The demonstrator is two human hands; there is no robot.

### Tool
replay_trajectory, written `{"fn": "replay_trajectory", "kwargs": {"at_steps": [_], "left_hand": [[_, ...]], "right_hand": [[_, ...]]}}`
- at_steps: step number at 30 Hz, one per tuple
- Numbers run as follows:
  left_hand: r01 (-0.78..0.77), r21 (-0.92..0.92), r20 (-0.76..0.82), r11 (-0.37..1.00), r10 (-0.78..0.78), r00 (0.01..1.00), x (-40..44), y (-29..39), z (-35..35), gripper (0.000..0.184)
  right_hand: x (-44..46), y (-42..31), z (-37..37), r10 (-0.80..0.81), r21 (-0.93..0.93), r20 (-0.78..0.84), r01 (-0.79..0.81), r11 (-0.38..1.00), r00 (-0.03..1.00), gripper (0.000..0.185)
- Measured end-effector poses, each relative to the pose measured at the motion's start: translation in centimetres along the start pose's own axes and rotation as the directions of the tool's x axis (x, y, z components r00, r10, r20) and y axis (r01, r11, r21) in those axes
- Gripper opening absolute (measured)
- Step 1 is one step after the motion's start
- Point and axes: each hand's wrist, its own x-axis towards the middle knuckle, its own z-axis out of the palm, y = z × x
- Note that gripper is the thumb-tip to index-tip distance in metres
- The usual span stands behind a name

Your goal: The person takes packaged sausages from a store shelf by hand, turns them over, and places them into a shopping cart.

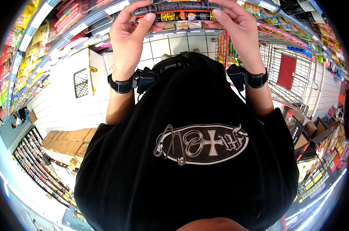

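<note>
At the top of the view, two long, slim black packets lie side by side across both hands. The farther packet [178, 7] carries rows of small print. Yellow lettering and a small picture of a cup mark the nearer packet [186, 16]; what is inside either cannot be told. My left hand [129, 36] grips their left ends, thumb on the nearer packet. Around the right ends, the fingers of my right hand [239, 32] are closed, thumb also on top. Black straps with small devices sit on both wrists.
Shelves of bagged goods [39, 34] curve along the left and front. A wire shopping cart [305, 82] with a red panel stands at right, beside a red rack [221, 46]. Cardboard boxes [64, 142] are stacked at lower left. White floor tiles [159, 45] show ahead.
</note>
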Motion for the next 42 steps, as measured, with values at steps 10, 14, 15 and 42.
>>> {"fn": "replay_trajectory", "kwargs": {"at_steps": [10, 14, 15, 42], "left_hand": [[-0.009, 0.017, 0.029, 1.0, 0.009, 1.0, 0.5, -0.2, 0.2, 0.029], [-0.002, 0.029, 0.02, 1.0, 0.001, 1.0, 0.6, -0.2, 0.3, 0.029], [-0.001, 0.029, 0.02, 1.0, 0.0, 1.0, 0.6, -0.2, 0.3, 0.029], [-0.027, 0.001, 0.032, 1.0, 0.027, 0.999, 1.1, -0.3, -0.1, 0.028]], "right_hand": [[0.1, -0.3, 0.0, 0.035, -0.003, -0.045, -0.036, 0.999, 0.998, 0.028], [0.1, -0.3, -0.3, 0.063, -0.031, -0.056, -0.065, 0.997, 0.996, 0.028], [0.2, -0.2, -0.3, 0.064, -0.031, -0.056, -0.066, 0.997, 0.996, 0.028], [1.0, 0.1, 0.2, 0.101, 0.033, -0.059, -0.099, 0.995, 0.993, 0.026]]}}
